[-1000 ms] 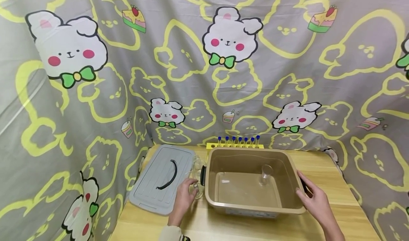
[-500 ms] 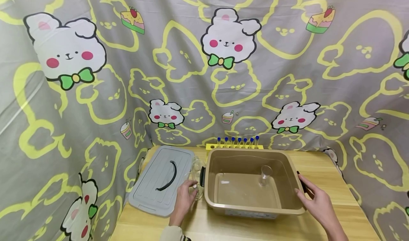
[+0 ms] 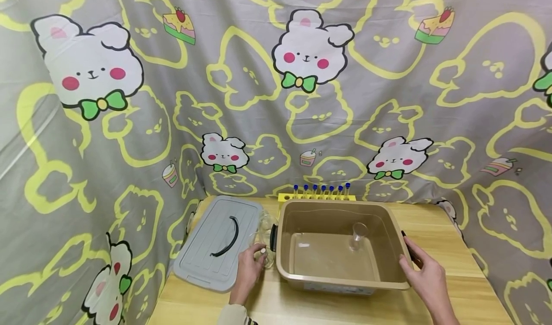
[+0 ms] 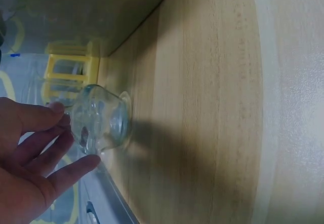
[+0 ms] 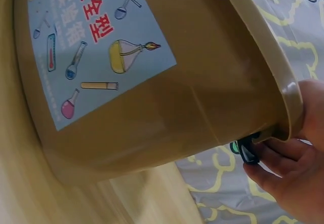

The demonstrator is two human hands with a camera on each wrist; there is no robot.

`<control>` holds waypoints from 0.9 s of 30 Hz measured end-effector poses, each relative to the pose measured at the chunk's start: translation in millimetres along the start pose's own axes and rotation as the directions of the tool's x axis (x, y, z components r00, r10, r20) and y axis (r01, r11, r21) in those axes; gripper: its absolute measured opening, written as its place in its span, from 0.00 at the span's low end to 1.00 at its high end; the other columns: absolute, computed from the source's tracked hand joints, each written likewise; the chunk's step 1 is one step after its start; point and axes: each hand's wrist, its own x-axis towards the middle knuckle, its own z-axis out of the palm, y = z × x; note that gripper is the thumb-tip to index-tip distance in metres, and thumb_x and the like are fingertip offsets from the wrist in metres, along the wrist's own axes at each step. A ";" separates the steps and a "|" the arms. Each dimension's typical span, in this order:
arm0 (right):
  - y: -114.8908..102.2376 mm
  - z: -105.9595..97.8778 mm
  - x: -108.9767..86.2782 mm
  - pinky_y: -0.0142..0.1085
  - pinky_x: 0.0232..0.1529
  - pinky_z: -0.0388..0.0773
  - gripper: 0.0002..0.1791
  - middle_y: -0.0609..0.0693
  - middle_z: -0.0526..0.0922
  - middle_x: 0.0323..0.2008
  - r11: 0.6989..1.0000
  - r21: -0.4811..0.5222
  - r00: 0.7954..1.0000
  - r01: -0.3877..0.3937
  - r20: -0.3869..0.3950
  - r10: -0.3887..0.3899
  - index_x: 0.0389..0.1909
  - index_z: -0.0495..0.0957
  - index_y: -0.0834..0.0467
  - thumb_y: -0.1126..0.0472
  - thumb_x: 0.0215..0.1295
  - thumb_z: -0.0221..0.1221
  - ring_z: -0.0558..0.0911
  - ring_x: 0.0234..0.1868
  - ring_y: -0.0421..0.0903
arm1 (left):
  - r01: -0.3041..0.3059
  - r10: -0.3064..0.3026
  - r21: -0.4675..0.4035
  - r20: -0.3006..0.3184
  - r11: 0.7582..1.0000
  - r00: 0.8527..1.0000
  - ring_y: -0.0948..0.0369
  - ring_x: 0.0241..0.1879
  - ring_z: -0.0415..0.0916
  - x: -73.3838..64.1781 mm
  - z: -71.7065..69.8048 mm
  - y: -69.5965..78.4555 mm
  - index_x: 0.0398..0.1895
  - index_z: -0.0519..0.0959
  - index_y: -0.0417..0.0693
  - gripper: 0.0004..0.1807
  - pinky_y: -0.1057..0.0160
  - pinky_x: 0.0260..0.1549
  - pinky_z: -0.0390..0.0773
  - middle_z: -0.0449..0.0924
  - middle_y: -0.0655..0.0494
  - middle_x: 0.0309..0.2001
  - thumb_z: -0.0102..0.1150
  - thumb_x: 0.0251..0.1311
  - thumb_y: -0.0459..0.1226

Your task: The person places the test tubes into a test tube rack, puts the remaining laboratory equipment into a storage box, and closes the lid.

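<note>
At the left side of the tan plastic storage box [image 3: 345, 282], my left hand [image 3: 250, 266] pinches the top of a clear glass alcohol lamp [image 4: 104, 120] between thumb and fingers. The lamp's flared foot is close to the wooden table in the left wrist view, and a small white tip shows at its top in the head view. My right hand [image 3: 428, 269] grips the box's right rim by the black handle [image 3: 412, 250], thumb on the rim and fingers curled beneath. Inside the box a small clear flared cup [image 3: 357, 237] stands toward the right.
A grey lid [image 3: 204, 260] with a black handle lies left of the box. More clear glassware [image 3: 268, 221] stands between lid and box. Behind the box is a yellow rack [image 3: 282, 197] of blue-capped tubes. A patterned curtain [image 3: 254, 123] encloses the wooden table [image 3: 319, 310].
</note>
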 end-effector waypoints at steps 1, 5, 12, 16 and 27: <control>-0.3 0.6 -0.7 0.10 0.38 0.68 0.26 0.70 0.84 0.50 1.000 0.003 1.000 -0.003 -0.006 0.003 0.64 0.79 0.62 0.64 0.64 0.66 0.72 0.40 0.16 | 0.000 0.000 0.001 0.002 1.000 1.000 0.48 0.41 0.87 -0.2 -0.2 0.1 0.39 0.88 0.39 0.17 0.49 0.42 0.86 0.89 0.47 0.39 0.75 0.45 0.20; -1.8 4.2 -2.2 0.08 0.40 0.65 0.25 0.66 0.85 0.49 1.000 0.015 0.999 -0.016 -0.036 0.017 0.63 0.80 0.61 0.64 0.64 0.66 0.68 0.40 0.11 | 0.007 -0.007 0.000 0.008 1.000 1.000 0.48 0.41 0.87 -0.9 -2.1 1.3 0.40 0.88 0.40 0.16 0.49 0.42 0.86 0.89 0.47 0.39 0.76 0.45 0.20; -4.3 10.9 -3.9 0.07 0.42 0.63 0.24 0.63 0.85 0.51 0.997 0.059 0.994 -0.057 -0.095 0.062 0.62 0.81 0.61 0.65 0.63 0.65 0.66 0.40 0.07 | 0.011 -0.012 -0.030 -0.015 0.999 1.000 0.46 0.42 0.87 0.4 -10.6 7.6 0.41 0.89 0.39 0.17 0.50 0.40 0.87 0.89 0.46 0.40 0.75 0.46 0.20; -5.1 12.5 -5.0 0.07 0.43 0.63 0.24 0.63 0.85 0.50 0.992 0.093 0.986 -0.085 -0.135 0.097 0.61 0.82 0.60 0.66 0.63 0.64 0.67 0.39 0.07 | 0.001 -0.001 -0.026 0.005 1.000 1.000 0.46 0.43 0.87 4.6 -21.5 12.5 0.43 0.89 0.40 0.17 0.50 0.41 0.87 0.89 0.46 0.41 0.75 0.48 0.22; -4.5 14.3 -3.3 0.07 0.43 0.64 0.23 0.62 0.85 0.50 0.993 0.092 0.983 -0.080 -0.160 0.094 0.60 0.83 0.59 0.66 0.62 0.65 0.68 0.39 0.07 | 0.063 -0.057 -0.081 0.073 0.995 0.996 0.46 0.44 0.87 15.1 -69.8 27.0 0.47 0.88 0.40 0.15 0.64 0.32 0.87 0.89 0.45 0.44 0.72 0.56 0.24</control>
